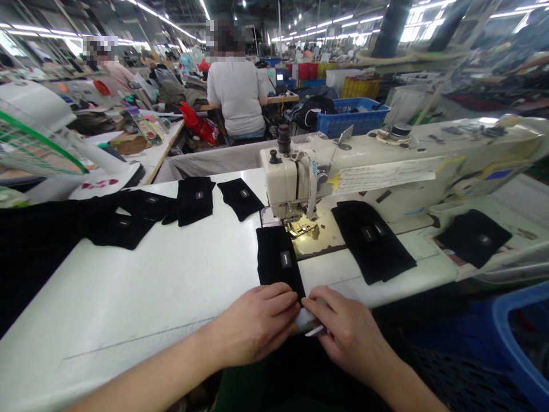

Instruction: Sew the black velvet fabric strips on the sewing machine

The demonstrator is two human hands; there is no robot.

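A black fabric piece with a small dark label lies flat, its far end beside the presser foot of the sewing machine. My left hand is closed on its near edge, fingertips curled over the cloth. At the near right corner, the thumb and fingers of my right hand pinch the same edge. A thin, pale pointed thing sticks out from under my right fingers; its kind is unclear. The fingers partly hide the near edge.
More labelled black pieces lie left and right of the needle, with another farther right. A white fan stands at the left. A blue basket is at lower right. A person sits ahead.
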